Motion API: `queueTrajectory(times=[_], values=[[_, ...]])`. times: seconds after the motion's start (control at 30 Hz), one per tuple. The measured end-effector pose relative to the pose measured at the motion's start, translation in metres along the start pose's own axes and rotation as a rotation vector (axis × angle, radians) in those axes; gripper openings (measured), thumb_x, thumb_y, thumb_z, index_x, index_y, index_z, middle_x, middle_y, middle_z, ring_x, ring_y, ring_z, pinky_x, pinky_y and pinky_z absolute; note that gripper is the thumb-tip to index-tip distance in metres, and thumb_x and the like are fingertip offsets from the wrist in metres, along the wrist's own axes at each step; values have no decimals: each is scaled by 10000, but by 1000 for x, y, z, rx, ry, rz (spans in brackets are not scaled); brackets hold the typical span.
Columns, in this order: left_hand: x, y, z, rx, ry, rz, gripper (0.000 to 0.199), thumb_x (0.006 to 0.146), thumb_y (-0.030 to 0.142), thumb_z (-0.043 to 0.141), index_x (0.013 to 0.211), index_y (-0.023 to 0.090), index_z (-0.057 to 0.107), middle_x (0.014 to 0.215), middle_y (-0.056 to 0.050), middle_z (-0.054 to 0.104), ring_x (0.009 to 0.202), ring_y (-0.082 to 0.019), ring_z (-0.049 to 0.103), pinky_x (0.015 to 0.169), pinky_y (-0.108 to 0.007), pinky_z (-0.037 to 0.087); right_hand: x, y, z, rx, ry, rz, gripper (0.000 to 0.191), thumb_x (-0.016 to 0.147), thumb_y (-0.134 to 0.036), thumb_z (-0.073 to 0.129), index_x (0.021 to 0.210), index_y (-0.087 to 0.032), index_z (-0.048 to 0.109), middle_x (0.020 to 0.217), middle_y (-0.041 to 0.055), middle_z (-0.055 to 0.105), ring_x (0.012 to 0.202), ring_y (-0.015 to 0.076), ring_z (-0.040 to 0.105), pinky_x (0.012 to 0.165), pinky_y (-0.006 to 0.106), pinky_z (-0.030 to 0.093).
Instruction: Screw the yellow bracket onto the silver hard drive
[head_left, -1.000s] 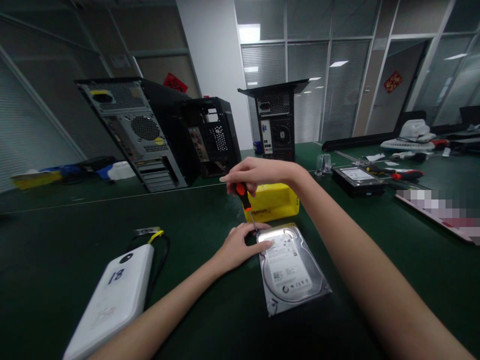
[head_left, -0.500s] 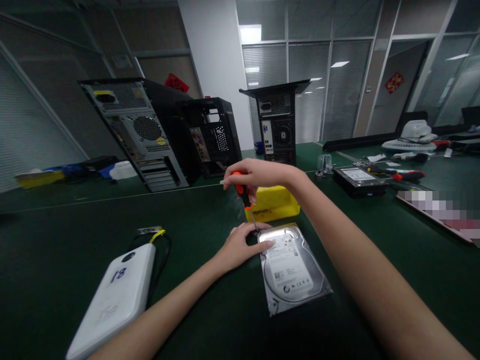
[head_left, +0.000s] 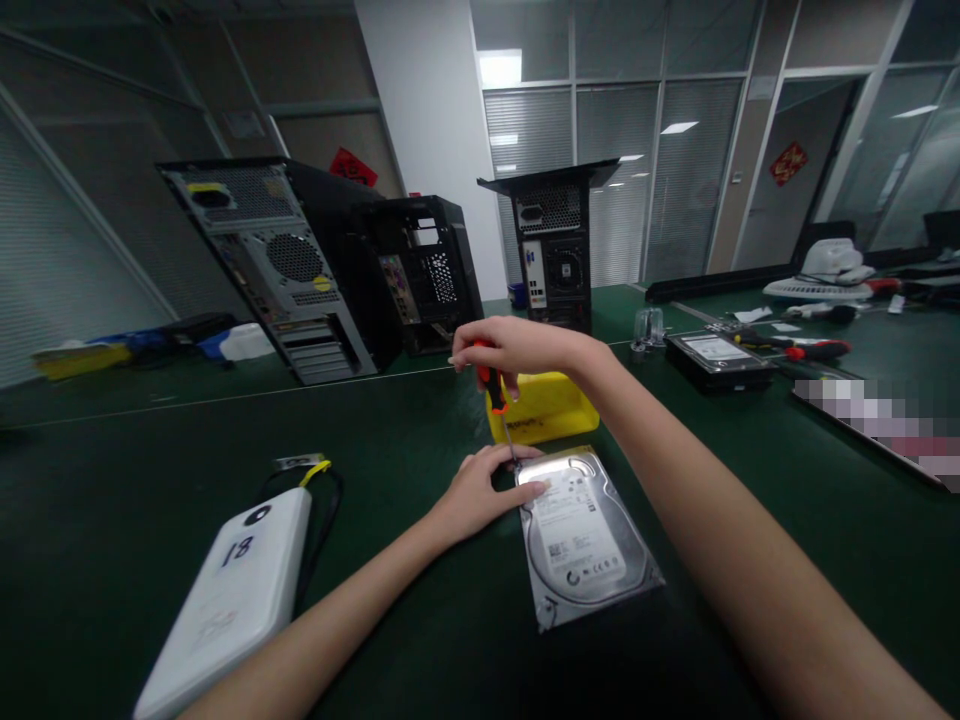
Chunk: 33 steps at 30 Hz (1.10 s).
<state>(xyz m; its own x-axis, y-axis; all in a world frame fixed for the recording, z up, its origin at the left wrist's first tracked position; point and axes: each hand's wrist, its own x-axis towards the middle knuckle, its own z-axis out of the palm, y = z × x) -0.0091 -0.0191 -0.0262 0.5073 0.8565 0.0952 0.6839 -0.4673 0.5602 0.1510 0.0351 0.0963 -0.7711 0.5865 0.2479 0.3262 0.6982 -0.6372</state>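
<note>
A silver hard drive with a white label lies flat on the dark green table. My left hand grips its upper left corner, thumb over the label and fingers along the far edge. Above that corner, my right hand is closed round the orange and black handle of a screwdriver. The shaft slants down and its tip meets the drive's upper left corner, beside my left fingers. Behind the drive stands a yellow box, partly covered by my right hand and wrist.
Computer cases stand at the back left, another case behind my right hand. A white device marked 18 lies at the left. Rightward are a second hard drive, pliers and a flat pinkish device.
My right hand and the screwdriver handle have shifted slightly to the right, and the fingers sit a little differently. The tip, left hand and drive have stayed in place.
</note>
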Motion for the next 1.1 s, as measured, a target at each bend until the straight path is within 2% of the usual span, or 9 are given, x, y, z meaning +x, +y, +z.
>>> queueTrajectory(times=[0.1,0.3,0.47,0.57,0.67,0.8,0.9,1.0,1.1], values=[[0,0,0,2,1,-2,498,763,581,565,1149,269,608,1147,-37,616,1052,-253,525,945,-396,377,-2,-1,-2,-32,-12,3,222,918,-290,406,907,-114,541,813,62,610,510,46,538,471,162,483],[1,-2,0,-11,-3,-22,511,758,578,567,1167,273,601,1169,-45,607,1067,-263,519,947,-407,375,-8,-14,-6,-64,-22,75,389,918,-412,385,833,-85,578,867,97,628,530,56,555,455,156,469],[0,-1,-1,-20,-6,-25,519,757,574,568,1176,269,597,1191,-51,600,1089,-267,512,956,-411,370,-12,-19,-10,-66,-76,167,295,918,-237,324,1007,-100,569,932,99,615,512,61,571,483,171,487],[0,-1,-1,-21,-12,-22,514,760,577,565,1174,273,597,1189,-47,601,1085,-266,516,952,-414,372,-13,-17,-12,-87,-75,198,278,908,-277,375,1089,-124,520,961,93,610,482,54,554,473,177,487],[1,-2,0,-18,-10,-6,507,763,575,566,1170,275,597,1186,-41,604,1082,-261,519,959,-416,366,-13,-15,-11,-126,-38,166,286,907,-331,404,1110,-145,479,916,75,612,471,51,542,453,169,469],[1,-3,1,-19,-8,1,519,766,581,559,1176,265,592,1189,-49,603,1083,-259,518,965,-417,362,-13,-13,-10,-203,-19,88,282,916,-384,401,978,-140,528,887,69,621,502,52,559,466,163,451],[1,-3,1,-20,-12,0,523,768,585,555,1180,266,590,1190,-49,600,1083,-257,519,962,-412,365,-12,-11,-9,-251,2,84,377,901,-471,408,836,-126,545,853,79,639,516,64,578,471,172,437],[0,-2,1,-19,-10,-3,509,769,580,558,1178,278,590,1191,-37,600,1086,-254,518,959,-402,369,-11,-11,-9,-260,10,120,431,890,-528,387,822,-128,532,785,79,651,498,74,572,468,183,432],[0,-2,0,-18,-15,-9,505,768,576,560,1173,276,593,1192,-39,601,1089,-259,516,957,-403,370,-11,-14,-8,-270,18,147,413,929,-457,300,818,-126,520,735,83,648,485,88,563,461,198,429]])
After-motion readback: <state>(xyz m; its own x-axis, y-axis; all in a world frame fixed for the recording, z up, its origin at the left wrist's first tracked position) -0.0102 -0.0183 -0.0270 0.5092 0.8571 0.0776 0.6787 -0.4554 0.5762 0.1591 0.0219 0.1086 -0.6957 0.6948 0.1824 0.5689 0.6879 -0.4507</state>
